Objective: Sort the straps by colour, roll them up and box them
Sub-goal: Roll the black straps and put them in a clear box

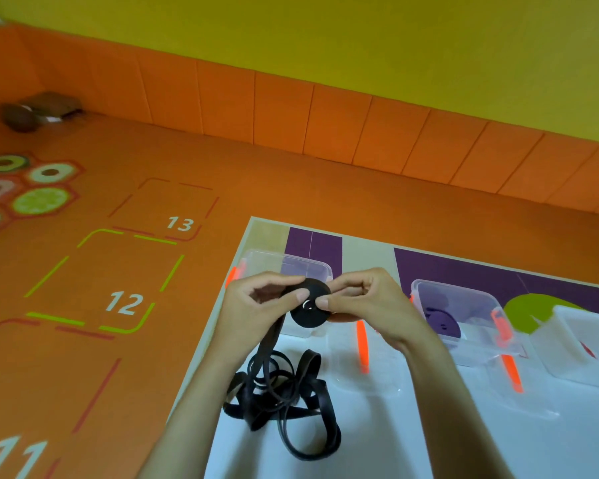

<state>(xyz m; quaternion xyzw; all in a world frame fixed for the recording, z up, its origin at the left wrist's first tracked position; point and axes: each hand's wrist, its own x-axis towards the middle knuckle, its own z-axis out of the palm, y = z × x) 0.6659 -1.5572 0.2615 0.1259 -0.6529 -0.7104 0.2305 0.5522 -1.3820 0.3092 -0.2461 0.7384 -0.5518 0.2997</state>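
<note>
I see a black strap wound into a flat, tight disc, the roll [308,311], held up between both hands above the near-left part of the table [267,233]. The left hand [256,305] pinches the roll's left rim, thumb on the face and fingers curled behind. The right hand [367,305] grips the right side the same way, its thumb pressed near the centre, where something small glints. From the roll's lower left edge the unwound tail drops straight down, smooth and ribbon-flat with a slight sheen, into a loose tangle of loops [284,402] lying on the glossy white surface [429,444] just below my wrists. Directly behind the hands stands a clear plastic box [291,264], rectangular with rounded corners and an orange latch; I can't tell what is in it. To the right, well apart from the hands, a second clear box [464,305] holds a dark rolled disc [441,321], and a cloudier box [585,340] sits beside that at the edge of view. The tabletop shows flat purple and green patches; the floor [222,174] beyond is matt orange with printed numbers.
</note>
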